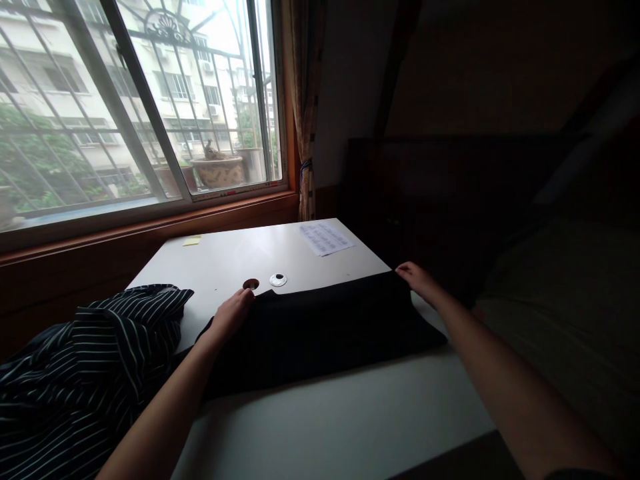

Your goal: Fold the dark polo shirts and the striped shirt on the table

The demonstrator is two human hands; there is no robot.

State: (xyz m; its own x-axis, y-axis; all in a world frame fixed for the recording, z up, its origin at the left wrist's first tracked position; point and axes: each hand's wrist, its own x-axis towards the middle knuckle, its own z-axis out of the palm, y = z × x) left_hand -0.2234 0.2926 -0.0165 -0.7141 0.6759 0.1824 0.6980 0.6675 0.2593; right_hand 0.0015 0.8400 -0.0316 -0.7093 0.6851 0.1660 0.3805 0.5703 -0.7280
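One black cloth (pixel 325 340) spreads over the white table (pixel 360 410), on the near side of the fingers that grip its far edge. From my remote post, I see the left hand (pixel 234 312) pinching near the left end, the right hand (pixel 416 279) the right corner — a straightening step, I judge, calling next for even tension. Left of the left fingers, a striped garment (pixel 125 333) crowds the cloth; whether they touch, I cannot tell. Just beyond those fingers: a round hole (pixel 251 285) and a silvery disc (pixel 273 283) — farther, a printed sheet (pixel 327 239), out of the way.
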